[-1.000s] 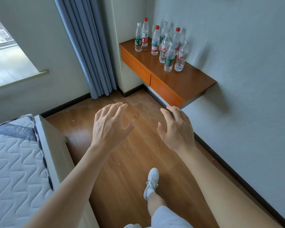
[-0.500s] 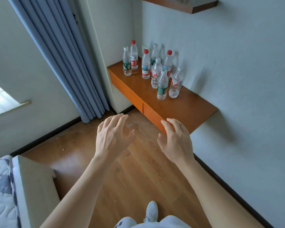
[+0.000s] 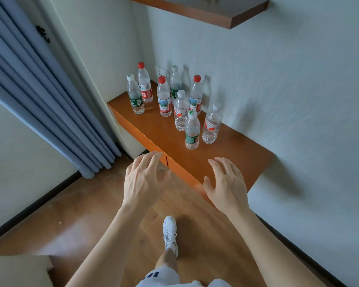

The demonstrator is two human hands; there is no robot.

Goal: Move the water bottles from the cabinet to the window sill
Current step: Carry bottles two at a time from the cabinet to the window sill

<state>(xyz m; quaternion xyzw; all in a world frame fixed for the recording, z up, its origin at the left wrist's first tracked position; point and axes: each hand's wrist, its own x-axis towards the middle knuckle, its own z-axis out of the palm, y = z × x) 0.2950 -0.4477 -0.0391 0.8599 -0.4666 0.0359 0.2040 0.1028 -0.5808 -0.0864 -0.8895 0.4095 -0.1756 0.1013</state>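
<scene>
Left hand point(image 3: 142, 183) and right hand point(image 3: 226, 187) have advanced toward the cabinet point(image 3: 247, 150), both empty, fingers spread. Water bottles point(image 3: 192, 131) at 12 o'clock: probably thin-walled, slick; grip at the label.

Blue curtain point(image 3: 39, 100), wall shelf point(image 3: 205, 12), white shoe point(image 3: 170, 233) — perhaps a socket point(image 3: 162, 72).

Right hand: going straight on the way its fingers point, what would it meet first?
Probably the nearest green-labelled bottle, or its red-labelled neighbour; the right hand hovers over the cabinet front edge, depth unclear.
</scene>
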